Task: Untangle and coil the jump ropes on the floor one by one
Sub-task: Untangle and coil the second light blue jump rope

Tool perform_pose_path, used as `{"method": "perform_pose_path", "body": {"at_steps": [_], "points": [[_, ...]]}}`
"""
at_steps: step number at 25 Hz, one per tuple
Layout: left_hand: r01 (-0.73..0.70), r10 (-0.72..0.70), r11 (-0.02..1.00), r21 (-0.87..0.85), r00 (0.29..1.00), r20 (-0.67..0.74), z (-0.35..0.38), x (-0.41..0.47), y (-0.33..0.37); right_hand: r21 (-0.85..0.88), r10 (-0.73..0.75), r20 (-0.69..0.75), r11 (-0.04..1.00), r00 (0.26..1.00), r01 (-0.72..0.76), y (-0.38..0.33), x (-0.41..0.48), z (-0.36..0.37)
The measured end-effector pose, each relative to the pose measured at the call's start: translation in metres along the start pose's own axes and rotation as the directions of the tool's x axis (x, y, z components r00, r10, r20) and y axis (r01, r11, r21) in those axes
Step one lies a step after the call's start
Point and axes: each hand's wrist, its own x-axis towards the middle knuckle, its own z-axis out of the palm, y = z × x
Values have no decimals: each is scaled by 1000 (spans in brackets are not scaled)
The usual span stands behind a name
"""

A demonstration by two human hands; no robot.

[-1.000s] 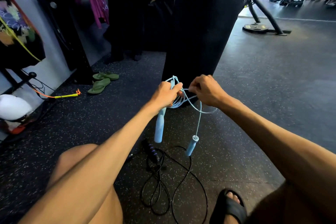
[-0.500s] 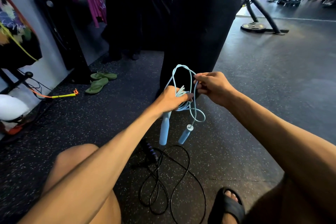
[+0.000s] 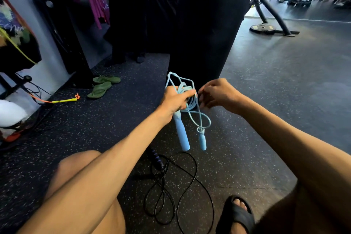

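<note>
My left hand (image 3: 175, 99) grips a light blue jump rope (image 3: 190, 100), bunched in loops around one handle (image 3: 181, 133) that points down. The second blue handle (image 3: 202, 139) dangles just right of it on a short loop. My right hand (image 3: 218, 94) is beside the bundle, its fingers pinching the cord on the right side, somewhat blurred. A black jump rope (image 3: 176, 192) lies in loose tangled loops on the floor below, its dark handle (image 3: 156, 157) partly hidden by my left forearm.
A black punching bag (image 3: 207, 24) hangs right behind the hands. Green flip-flops (image 3: 101, 86) and a yellow-orange rope (image 3: 62, 100) lie at the left by the wall. A person's legs (image 3: 127, 15) stand behind. My sandalled foot (image 3: 237, 214) is at lower right.
The tall loop of blue cord has been wound down onto the bundle in my left hand. The dangling handle has risen closer to the held handle.
</note>
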Motion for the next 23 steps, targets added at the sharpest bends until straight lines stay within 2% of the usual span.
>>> {"method": "perform_pose_path", "body": {"at_steps": [3, 5, 10, 14, 18, 20, 22, 23], "points": [[59, -64, 993, -103, 997, -47, -10, 9, 4, -390, 16, 187, 919, 982, 60, 12, -5, 9], [83, -93, 981, -178, 995, -44, -15, 12, 5, -520, -34, 258, 837, 965, 168, 20, -3, 18], [72, -80, 973, -218, 996, -29, -24, 14, 6, -482, -244, 141, 830, 959, 282, 25, 8, 36], [66, -81, 970, -236, 995, -53, -28, 15, 5, -404, -212, 145, 879, 967, 253, 27, 10, 39], [80, -94, 961, -265, 995, -43, -29, 15, 6, -406, -256, 73, 875, 964, 263, 30, 11, 42], [40, -51, 986, -164, 997, -65, -35, 17, 8, -379, -260, -5, 894, 965, 239, 30, 13, 41], [-22, 41, 986, 164, 993, -115, -42, 18, 9, -204, -220, -79, 958, 972, 200, 27, 12, 36], [-41, 91, 939, 341, 987, -132, -44, 20, 8, -112, -209, -92, 974, 974, 199, 25, 11, 34]]}}
